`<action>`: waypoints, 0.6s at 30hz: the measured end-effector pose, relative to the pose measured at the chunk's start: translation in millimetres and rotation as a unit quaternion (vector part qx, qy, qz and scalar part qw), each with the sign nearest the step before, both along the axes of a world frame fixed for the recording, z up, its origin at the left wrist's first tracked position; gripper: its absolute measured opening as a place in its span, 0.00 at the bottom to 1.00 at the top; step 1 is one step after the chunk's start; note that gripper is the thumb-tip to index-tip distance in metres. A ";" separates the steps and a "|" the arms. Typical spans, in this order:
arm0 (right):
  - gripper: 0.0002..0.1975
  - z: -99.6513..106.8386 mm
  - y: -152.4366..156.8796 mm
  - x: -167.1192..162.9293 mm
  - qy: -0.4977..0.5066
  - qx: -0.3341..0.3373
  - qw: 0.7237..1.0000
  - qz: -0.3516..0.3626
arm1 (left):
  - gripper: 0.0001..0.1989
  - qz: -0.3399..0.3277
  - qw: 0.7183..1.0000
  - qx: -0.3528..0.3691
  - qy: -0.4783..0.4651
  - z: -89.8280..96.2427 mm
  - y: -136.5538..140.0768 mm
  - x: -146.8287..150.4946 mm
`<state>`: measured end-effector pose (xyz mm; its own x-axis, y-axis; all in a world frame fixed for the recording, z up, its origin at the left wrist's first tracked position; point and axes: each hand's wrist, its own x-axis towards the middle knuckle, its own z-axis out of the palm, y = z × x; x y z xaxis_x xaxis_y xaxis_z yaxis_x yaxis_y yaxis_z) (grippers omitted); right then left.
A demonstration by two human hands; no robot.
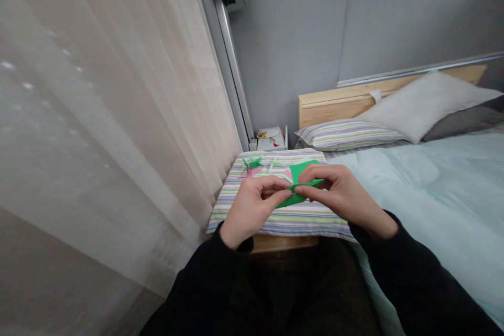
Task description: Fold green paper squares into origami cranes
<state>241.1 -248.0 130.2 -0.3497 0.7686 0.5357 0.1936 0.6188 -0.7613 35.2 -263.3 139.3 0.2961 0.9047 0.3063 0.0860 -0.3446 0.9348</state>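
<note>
Both hands pinch one piece of folded green paper [296, 199] held above a striped cloth [275, 226]. My left hand [254, 205] grips its left side between thumb and fingers. On the other side my right hand [342, 189] has thumb and forefinger closed on its upper right part. Fingers cover the middle of the folds. Just behind the hands lies a flat green sheet [305, 168] with a pink and white piece at its left edge. Farther left on the cloth are folded green and pink paper shapes [252, 165].
A bed with a pale blue quilt [417, 178], pillows [429, 102] and a wooden headboard [326, 104] stands at the right. Sheer curtains [157, 89] hang close on the left. A small white stand [271, 139] holding small items is beyond the cloth.
</note>
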 end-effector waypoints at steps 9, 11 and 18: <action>0.02 -4.9 9.9 -18.0 0.035 -0.022 0.999 0.031 | 0.06 0.009 0.999 -0.027 -0.014 -9.8 7.1 -8.7; 0.02 -6.4 9.9 -20.7 0.049 -0.035 0.998 0.031 | 0.07 0.002 0.999 -0.031 -0.023 -10.0 7.6 -12.1; 0.04 -4.6 2.4 -20.1 0.014 0.002 0.999 0.046 | 0.06 0.015 0.999 -0.039 -0.026 -7.9 5.1 -13.1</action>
<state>221.0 -245.6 125.6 -0.4030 0.7313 0.5503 0.1138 0.6366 -0.7627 22.1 -258.2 131.4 0.2545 0.9347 0.2482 0.0459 -0.2680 0.9623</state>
